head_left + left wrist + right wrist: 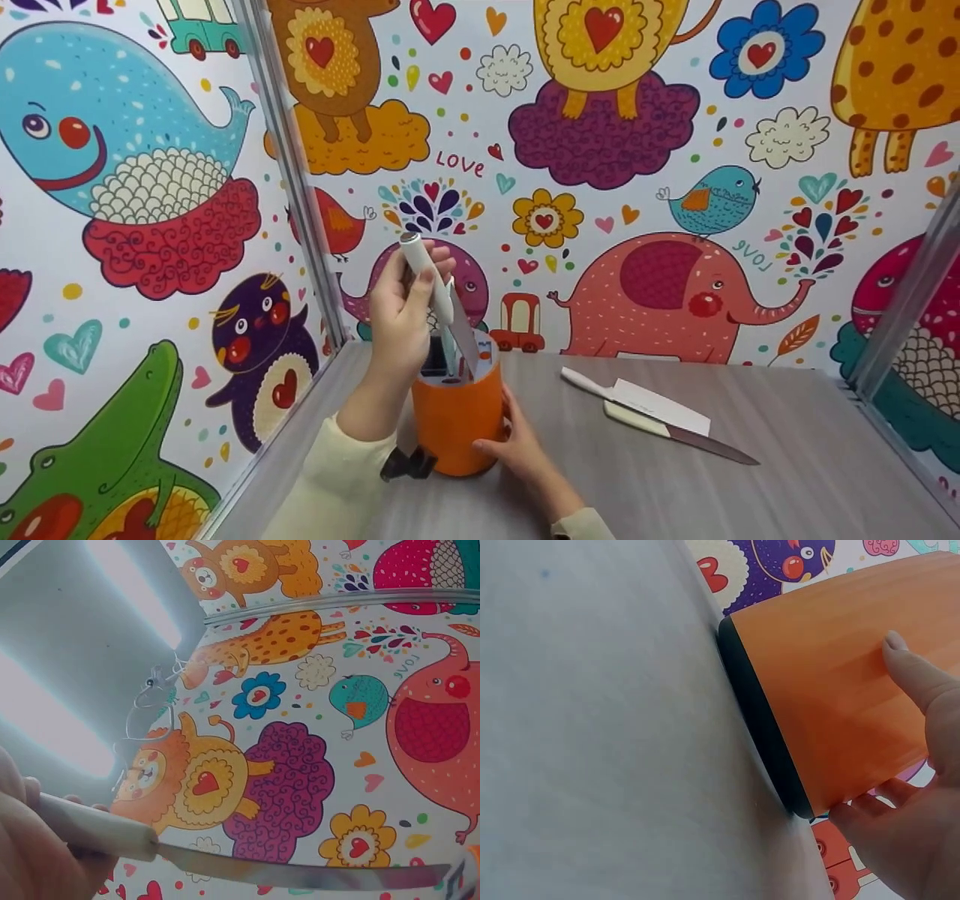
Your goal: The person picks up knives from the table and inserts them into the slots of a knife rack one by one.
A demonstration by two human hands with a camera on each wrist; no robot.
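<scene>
A tall orange knife holder (456,427) with a dark base stands upright on the table. My left hand (399,315) grips a knife by its white handle (431,279) above the holder. The knife's blade (463,337) slants down into the holder's open top; in the left wrist view the bare blade (300,874) runs from the handle toward the rim. Another light handle (450,352) shows behind it in the holder. My right hand (529,454) holds the holder's right side, thumb on the front, fingers round the far side, as the right wrist view also shows.
On the table (585,480) to the right lie a white cleaver (664,407) and a longer knife with a cream handle (637,420), partly under it. Patterned panels with a metal corner post (296,180) stand to the left and behind.
</scene>
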